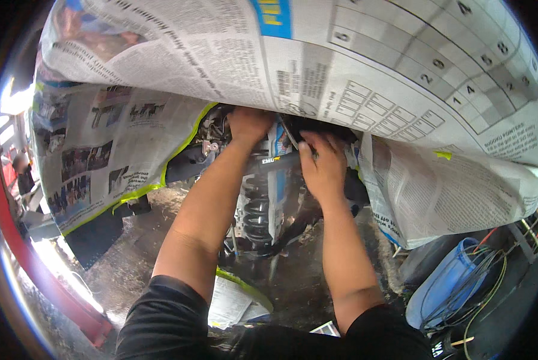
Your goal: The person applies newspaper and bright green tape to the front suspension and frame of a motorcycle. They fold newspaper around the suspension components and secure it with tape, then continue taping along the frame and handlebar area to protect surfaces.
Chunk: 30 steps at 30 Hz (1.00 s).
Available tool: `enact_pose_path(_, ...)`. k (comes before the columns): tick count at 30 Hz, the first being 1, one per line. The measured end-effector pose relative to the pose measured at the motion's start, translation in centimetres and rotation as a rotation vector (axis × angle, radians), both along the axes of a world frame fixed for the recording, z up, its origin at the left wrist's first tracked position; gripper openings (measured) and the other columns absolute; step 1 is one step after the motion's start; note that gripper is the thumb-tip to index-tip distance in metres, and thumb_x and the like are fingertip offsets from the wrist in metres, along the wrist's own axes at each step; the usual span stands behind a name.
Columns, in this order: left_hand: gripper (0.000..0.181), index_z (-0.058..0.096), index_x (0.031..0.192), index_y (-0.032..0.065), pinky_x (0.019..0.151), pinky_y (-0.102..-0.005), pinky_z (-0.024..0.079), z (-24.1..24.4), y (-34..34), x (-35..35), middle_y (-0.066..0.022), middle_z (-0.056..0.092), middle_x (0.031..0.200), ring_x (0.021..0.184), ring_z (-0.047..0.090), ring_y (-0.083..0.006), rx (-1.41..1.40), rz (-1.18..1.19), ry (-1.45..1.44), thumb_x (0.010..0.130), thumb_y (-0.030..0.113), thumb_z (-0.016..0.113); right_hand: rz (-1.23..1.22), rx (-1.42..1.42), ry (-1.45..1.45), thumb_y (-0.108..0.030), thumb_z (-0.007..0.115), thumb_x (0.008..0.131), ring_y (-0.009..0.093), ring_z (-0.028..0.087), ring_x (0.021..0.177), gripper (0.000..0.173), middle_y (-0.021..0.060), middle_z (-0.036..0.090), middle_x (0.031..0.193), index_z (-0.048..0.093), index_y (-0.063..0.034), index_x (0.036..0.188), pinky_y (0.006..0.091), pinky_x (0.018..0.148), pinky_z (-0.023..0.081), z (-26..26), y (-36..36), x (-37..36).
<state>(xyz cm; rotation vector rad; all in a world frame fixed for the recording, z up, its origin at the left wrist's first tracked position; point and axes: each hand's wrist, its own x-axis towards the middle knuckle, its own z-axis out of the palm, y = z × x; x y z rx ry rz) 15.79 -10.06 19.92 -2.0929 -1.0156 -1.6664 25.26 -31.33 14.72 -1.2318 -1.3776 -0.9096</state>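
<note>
A vehicle's wheel arch opens before me under sheets of newspaper [413,108] edged with yellow-green tape [179,150]. My left hand [251,123] reaches up inside the arch, its fingertips hidden by darkness and blur. On the other side, my right hand [325,164] is raised with thumb and fingers bent at the paper's lower edge; whether it grips anything cannot be seen. Between and below the hands lies a black tube [273,163] marked EMU. Under it stands a black coil spring [256,216], with a narrow strip of printed paper [275,193] hanging alongside.
A blue plastic drum [444,288] with looped cables [464,281] stands on the right. A red metal beam [48,279] curves along the left, and a person [24,173] is far behind it. More taped newspaper [233,301] lies low near my body, above a wet, stained floor [296,288].
</note>
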Motion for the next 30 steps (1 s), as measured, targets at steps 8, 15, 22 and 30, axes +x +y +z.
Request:
enact_pose_path(8,0.073,0.065,0.128,0.0081,0.1,-0.0572,0.047,-0.5,0.3,-3.3,-0.021,0.064,0.131,0.126,0.058,-0.0411,-0.015,-0.319,-0.169,0.074,0.055,0.079,-0.336,-0.503,-0.29,-0.036,0.064,0.096,0.033,0.045,0.141,0.052,0.0134,0.048,0.154,0.06,-0.0072,0.139,0.0434,0.119,0.036,4.8,8.9,1.6)
enact_pose_path(15,0.109,0.053,0.143,0.0068,0.112,-0.0666,0.032,-3.4,-3.8,-9.2,-0.0198,0.058,0.141,0.135,0.051,-0.0395,-0.222,0.103,0.283,0.062,0.076,0.08,-0.254,-0.568,-0.226,-0.033,0.065,0.095,0.032,0.045,0.142,0.053,0.0145,0.049,0.152,0.058,-0.0058,0.141,0.0417,0.119,0.036,5.2,7.6,-0.4)
enact_pose_path(22,0.063,0.066,0.134,0.0104,0.107,-0.0541,0.044,-1.7,1.6,-8.7,-0.0188,0.067,0.132,0.125,0.061,-0.036,-0.322,-0.459,-0.082,0.085,0.049,0.072,-0.268,-0.53,-0.268,-0.037,0.067,0.094,0.034,0.046,0.141,0.057,0.0164,0.048,0.153,0.058,-0.007,0.141,0.0428,0.118,0.037,4.9,8.4,0.6)
enact_pose_path(30,0.051,0.066,0.123,0.0039,0.093,-0.0447,0.052,-0.9,1.8,-5.0,-0.0239,0.07,0.117,0.109,0.067,-0.039,-0.094,-0.803,-0.107,0.085,0.037,0.074,-0.354,-0.592,-0.314,-0.037,0.07,0.091,0.037,0.046,0.14,0.059,0.017,0.047,0.151,0.057,-0.011,0.142,0.0449,0.117,0.039,5.3,8.5,-0.2)
